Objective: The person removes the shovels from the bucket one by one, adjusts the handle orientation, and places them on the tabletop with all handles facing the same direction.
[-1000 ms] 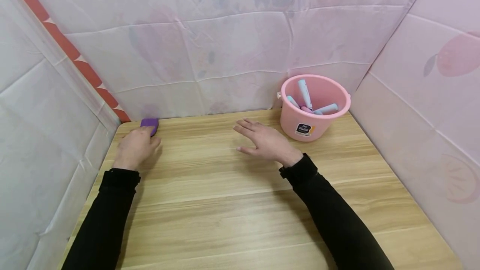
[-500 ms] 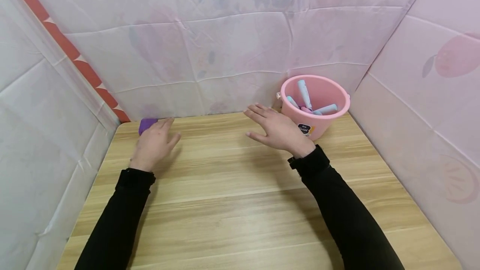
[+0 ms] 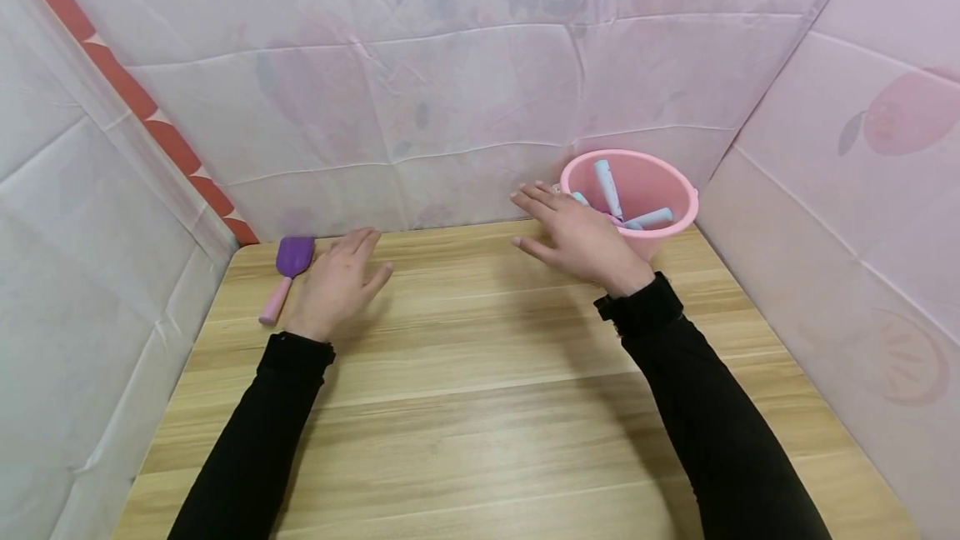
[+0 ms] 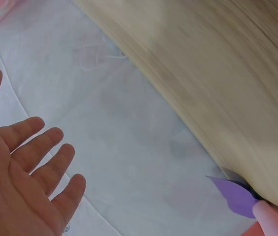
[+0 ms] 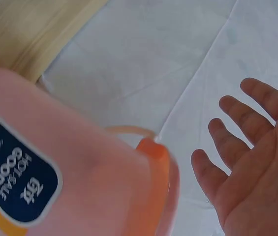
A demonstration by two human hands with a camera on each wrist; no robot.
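A small toy spade (image 3: 282, 272) with a purple blade and pink handle lies on the wooden table (image 3: 487, 407) near the back left corner; its blade (image 4: 235, 196) also shows in the left wrist view. My left hand (image 3: 337, 283) hovers just right of it, fingers (image 4: 40, 157) straight and empty. My right hand (image 3: 577, 236) is held open above the table right by the pink bucket (image 3: 651, 190), fingers (image 5: 237, 132) spread and empty. The bucket wall with its dark label (image 5: 15, 172) fills the right wrist view. Several pale blue and pink tools (image 3: 609, 187) stand inside the bucket.
Pink and white patterned sheets (image 3: 450, 90) wall in the table at the back, left and right. A red strip (image 3: 127, 90) runs down the left corner. The bucket stands in the back right corner.
My left hand has moved right off the spade, which now lies uncovered on the table. My right hand has moved back and right toward the bucket.
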